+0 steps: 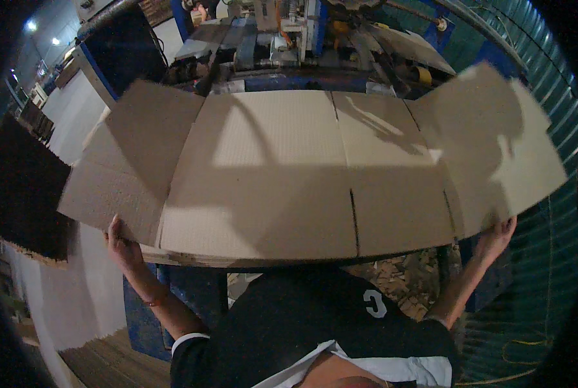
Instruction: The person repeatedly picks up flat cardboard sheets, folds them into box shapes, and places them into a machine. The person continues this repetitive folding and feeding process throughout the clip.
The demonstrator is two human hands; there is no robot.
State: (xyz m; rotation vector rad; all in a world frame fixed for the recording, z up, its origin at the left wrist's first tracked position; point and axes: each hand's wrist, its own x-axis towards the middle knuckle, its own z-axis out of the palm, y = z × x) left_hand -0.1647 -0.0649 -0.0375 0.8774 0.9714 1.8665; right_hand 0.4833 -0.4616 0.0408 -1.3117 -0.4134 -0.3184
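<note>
A wide brown cardboard box blank [263,207], creased and slotted, spans the view in front of me. Its two outer panels bend upward from the middle. My left hand [122,249] grips the near edge of the left panel, thumb on top and fingers hidden beneath. At the opposite end my right hand [498,238] holds the right panel's near edge, its fingers partly hidden. Edges of more cardboard [192,258] show just under the blank's near side. Shadows fall across the blank's surface.
Beyond the blank stands a machine [295,39] with blue frame parts and dark rails. Stacked cardboard [27,187] is at the left, another stack [117,359] at the lower left. Scraps [402,284] lie below the blank. A green corrugated wall [547,258] runs along the right.
</note>
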